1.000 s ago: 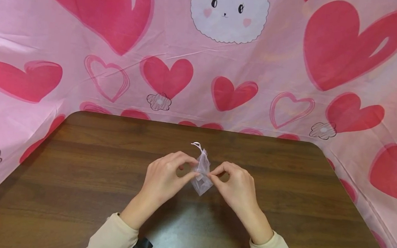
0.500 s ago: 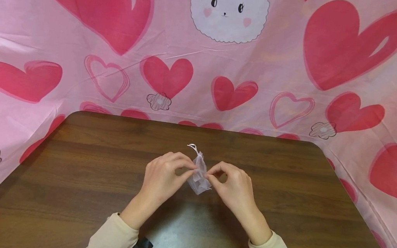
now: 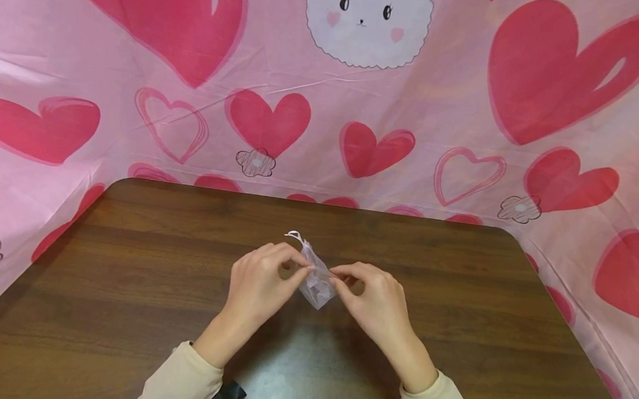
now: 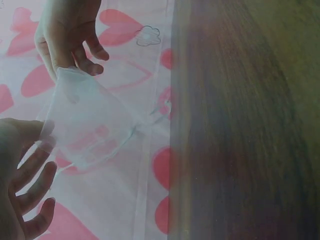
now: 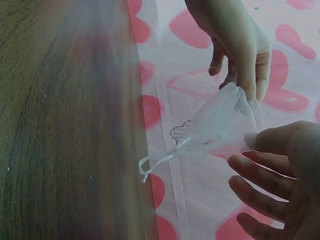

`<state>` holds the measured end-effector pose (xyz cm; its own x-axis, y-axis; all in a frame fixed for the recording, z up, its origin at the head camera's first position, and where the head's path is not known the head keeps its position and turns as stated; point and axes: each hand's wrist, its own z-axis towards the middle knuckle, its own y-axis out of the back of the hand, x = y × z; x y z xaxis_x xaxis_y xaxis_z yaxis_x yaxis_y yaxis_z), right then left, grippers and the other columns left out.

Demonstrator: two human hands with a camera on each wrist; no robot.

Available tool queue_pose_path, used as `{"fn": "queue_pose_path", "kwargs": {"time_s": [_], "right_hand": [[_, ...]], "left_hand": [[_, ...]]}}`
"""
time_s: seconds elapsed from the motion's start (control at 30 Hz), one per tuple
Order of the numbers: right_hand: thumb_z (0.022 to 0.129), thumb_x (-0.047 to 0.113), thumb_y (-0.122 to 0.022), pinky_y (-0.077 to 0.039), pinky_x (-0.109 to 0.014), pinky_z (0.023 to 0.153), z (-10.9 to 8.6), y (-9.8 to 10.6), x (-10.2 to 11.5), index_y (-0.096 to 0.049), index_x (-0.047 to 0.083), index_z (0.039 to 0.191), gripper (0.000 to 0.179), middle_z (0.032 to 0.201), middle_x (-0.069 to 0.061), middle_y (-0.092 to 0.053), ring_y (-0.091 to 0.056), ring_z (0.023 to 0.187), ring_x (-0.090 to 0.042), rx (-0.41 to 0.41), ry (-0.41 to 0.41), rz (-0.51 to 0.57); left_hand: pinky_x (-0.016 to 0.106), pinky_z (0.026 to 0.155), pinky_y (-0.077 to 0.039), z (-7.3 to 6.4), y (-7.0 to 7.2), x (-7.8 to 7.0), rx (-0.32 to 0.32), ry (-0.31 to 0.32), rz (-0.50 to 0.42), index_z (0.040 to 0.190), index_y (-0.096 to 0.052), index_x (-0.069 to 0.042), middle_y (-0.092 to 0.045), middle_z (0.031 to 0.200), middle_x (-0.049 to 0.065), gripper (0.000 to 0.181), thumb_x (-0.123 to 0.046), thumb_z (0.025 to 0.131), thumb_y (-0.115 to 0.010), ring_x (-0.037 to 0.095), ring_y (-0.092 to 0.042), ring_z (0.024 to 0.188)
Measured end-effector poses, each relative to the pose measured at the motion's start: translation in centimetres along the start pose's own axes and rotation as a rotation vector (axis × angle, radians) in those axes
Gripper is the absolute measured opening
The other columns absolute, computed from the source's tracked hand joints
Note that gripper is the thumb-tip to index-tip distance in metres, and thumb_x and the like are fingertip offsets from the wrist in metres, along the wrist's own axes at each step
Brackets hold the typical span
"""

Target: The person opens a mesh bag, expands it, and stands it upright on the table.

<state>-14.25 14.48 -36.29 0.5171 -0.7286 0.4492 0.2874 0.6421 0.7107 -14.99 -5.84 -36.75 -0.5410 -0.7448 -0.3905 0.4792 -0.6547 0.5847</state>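
A small sheer white drawstring pouch [image 3: 317, 287] hangs between my two hands above the table, its cord loop [image 3: 294, 235] at the far left end. My left hand [image 3: 259, 279] pinches one side of it between thumb and forefinger. On the opposite side, my right hand [image 3: 376, 295] pinches the edge, with the other fingers spread apart in the right wrist view. Through the thin mesh of the pouch [image 4: 90, 115], the left wrist view shows the pink hearts behind it. Whether anything lies inside cannot be told.
The brown wooden table [image 3: 138, 285] spreads below both hands. Behind its far edge hangs a pink cloth [image 3: 318, 74] printed with red hearts. Black devices [image 3: 227, 398] sit at both wrists, beside the cream sleeves.
The pouch has shifted left and its cord end has tilted further left. My left hand has moved slightly left with it, and my right hand has followed a little. Both keep their pinch.
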Motion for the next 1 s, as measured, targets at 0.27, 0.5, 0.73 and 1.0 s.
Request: {"fn": "queue_pose_path", "kwargs": {"time_s": [0.27, 0.5, 0.73, 1.0], "right_hand": [[0.081, 0.014, -0.083, -0.046, -0.030, 0.057, -0.01, 0.08, -0.03, -0.079, 0.019, 0.086, 0.009, 0.084, 0.007, -0.073, -0.064, 0.069, -0.010, -0.009, -0.006, -0.022], [0.078, 0.011, -0.085, -0.048, -0.033, 0.057, 0.03, 0.15, -0.15, -0.078, 0.017, 0.085, 0.010, 0.082, 0.004, -0.073, -0.068, 0.072, -0.019, -0.042, -0.006, -0.009], [0.077, 0.013, -0.086, -0.046, -0.031, 0.055, 0.02, 0.19, -0.22, -0.078, 0.016, 0.083, 0.011, 0.081, 0.003, -0.073, -0.067, 0.068, -0.018, -0.050, -0.015, -0.013], [0.074, 0.013, -0.088, -0.043, -0.028, 0.052, -0.02, 0.15, -0.30, -0.076, 0.017, 0.080, 0.014, 0.080, 0.005, -0.072, -0.060, 0.061, -0.009, -0.065, -0.006, -0.014]], "left_hand": [[0.027, 0.051, -0.041, -0.05, 0.09, -0.01, 0.022, 0.025, 0.000, 0.086, -0.075, -0.027, -0.063, 0.071, -0.014, 0.016, -0.025, 0.076, -0.087, 0.003, -0.056, 0.064], [0.027, 0.052, -0.042, -0.18, -0.02, -0.01, 0.109, 0.009, -0.004, 0.099, -0.077, -0.029, -0.067, 0.074, -0.016, 0.023, -0.030, 0.078, -0.085, 0.001, -0.059, 0.066], [0.025, 0.051, -0.039, -0.25, -0.13, -0.01, 0.115, -0.016, 0.013, 0.093, -0.079, -0.032, -0.065, 0.073, -0.018, 0.017, -0.035, 0.077, -0.086, 0.001, -0.053, 0.063], [0.025, 0.051, -0.040, -0.30, -0.14, 0.03, 0.116, -0.036, 0.002, 0.087, -0.080, -0.033, -0.066, 0.079, -0.019, 0.011, -0.032, 0.078, -0.086, 0.001, -0.052, 0.062]]}}
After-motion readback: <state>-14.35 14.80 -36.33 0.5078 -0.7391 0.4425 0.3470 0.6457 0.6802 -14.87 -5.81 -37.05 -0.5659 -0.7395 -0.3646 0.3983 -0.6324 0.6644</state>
